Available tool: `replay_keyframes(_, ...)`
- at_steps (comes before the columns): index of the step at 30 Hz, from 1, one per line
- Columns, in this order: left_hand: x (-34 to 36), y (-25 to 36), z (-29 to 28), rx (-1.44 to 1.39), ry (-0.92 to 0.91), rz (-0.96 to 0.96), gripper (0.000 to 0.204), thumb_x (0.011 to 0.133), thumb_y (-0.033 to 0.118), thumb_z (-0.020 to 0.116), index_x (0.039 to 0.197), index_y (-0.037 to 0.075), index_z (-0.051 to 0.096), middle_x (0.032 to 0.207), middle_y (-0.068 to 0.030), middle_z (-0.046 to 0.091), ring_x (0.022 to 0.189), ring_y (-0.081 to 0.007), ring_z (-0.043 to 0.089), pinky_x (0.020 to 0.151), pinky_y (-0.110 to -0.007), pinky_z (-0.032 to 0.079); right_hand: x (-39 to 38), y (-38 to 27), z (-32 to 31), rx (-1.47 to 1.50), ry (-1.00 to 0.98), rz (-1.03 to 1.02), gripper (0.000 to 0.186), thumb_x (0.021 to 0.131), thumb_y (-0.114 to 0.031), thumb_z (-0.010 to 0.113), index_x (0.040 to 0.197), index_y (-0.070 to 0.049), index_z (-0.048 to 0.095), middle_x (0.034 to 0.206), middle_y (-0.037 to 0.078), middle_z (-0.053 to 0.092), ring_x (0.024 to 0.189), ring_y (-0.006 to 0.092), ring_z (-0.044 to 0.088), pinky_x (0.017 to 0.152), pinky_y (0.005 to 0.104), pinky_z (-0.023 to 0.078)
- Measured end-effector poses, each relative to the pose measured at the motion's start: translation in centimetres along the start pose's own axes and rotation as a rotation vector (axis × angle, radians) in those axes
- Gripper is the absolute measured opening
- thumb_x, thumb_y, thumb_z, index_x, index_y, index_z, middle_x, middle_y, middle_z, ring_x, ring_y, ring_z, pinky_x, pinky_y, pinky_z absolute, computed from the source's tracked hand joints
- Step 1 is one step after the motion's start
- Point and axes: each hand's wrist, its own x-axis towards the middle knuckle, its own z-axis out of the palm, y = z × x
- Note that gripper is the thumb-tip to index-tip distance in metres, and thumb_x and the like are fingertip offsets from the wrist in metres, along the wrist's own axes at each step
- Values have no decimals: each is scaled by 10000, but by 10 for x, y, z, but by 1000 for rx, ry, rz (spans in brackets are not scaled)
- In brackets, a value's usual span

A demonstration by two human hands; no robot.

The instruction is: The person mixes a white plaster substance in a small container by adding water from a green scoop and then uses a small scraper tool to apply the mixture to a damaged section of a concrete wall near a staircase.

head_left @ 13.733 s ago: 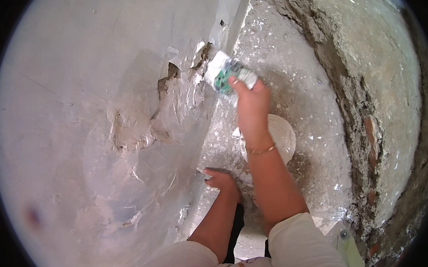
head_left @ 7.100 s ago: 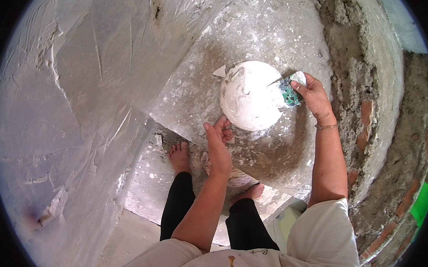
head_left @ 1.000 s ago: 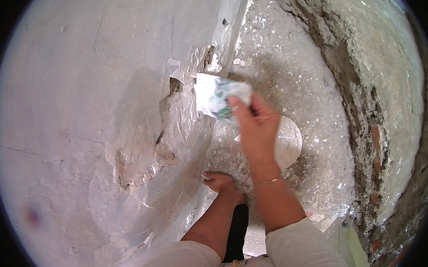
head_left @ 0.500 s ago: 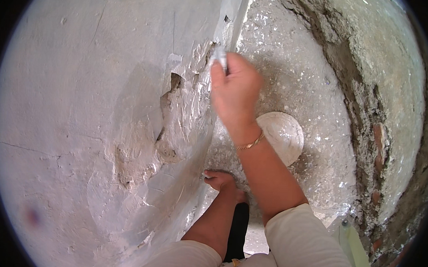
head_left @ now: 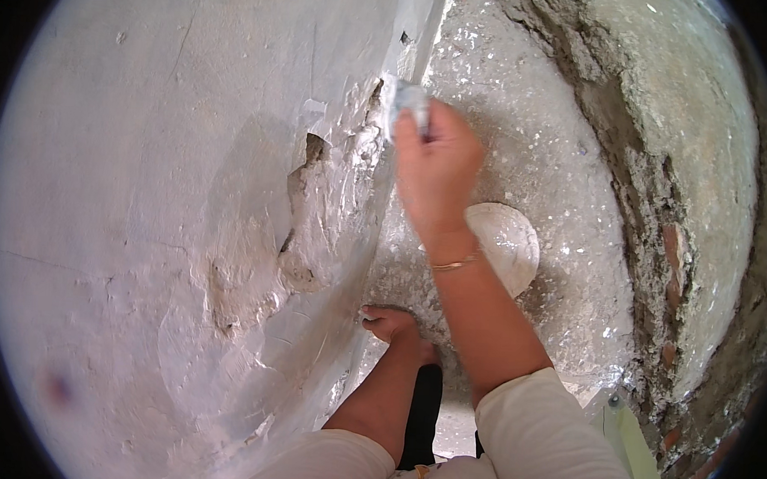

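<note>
My right hand (head_left: pixel 442 161) is closed on a small flat scraper (head_left: pixel 411 108), its grey face smeared with white plaster. The scraper is at the edge of a rough, broken patch of plaster (head_left: pixel 330 194) on the pale wall (head_left: pixel 130 160); motion blur hides whether it touches. Lower down, my left hand (head_left: pixel 392 325) is near the foot of the wall, fingers curled. Something thin and dark shows along its upper edge, but I cannot make out what it is.
A round, plaster-crusted disc or lid (head_left: pixel 507 245) is on the speckled grey floor (head_left: pixel 569 290), beside my right forearm. Farther right runs a crumbling dark groove (head_left: pixel 631 156) with bits of brick showing. A pale green object (head_left: pixel 631 439) stands at the lower right.
My right hand and the scraper have shifted slightly right, away from the broken plaster, and more of the scraper's face shows. My left hand has hardly moved.
</note>
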Motion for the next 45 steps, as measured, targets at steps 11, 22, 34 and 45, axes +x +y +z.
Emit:
replay_keyframes(11,8,-5,2,-40,64,43,758,939,589,300,1267,-87,395,1147,-388,529,1077,-518,525,930,-539,418,-73,-49,-6,6,-256,-199,89,766,-10,629,846,24,611,693,121,517,540,233,502,504,321,398)
replay_keyframes(22,18,-13,2,-14,110,72,769,936,596,305,1266,-93,391,1140,-405,522,1069,-524,526,938,-543,410,-6,0,-39,-35,-19,105,101,804,-90,606,769,4,598,652,123,544,568,222,524,556,348,418)
replay_keyframes(34,27,-25,8,-9,16,129,803,939,587,304,1307,-125,352,1234,-374,483,1144,-484,500,979,-520,408,-80,-37,-35,-86,-309,-177,48,796,-20,603,759,8,592,645,104,515,550,206,487,538,328,406)
replay_keyframes(45,9,-6,2,-38,23,-12,813,939,580,332,1336,-130,324,1267,-378,458,1170,-478,485,1006,-508,395,-47,4,-18,-222,-205,-128,85,757,-60,611,763,-16,539,699,142,509,621,354,508,580,428,414)
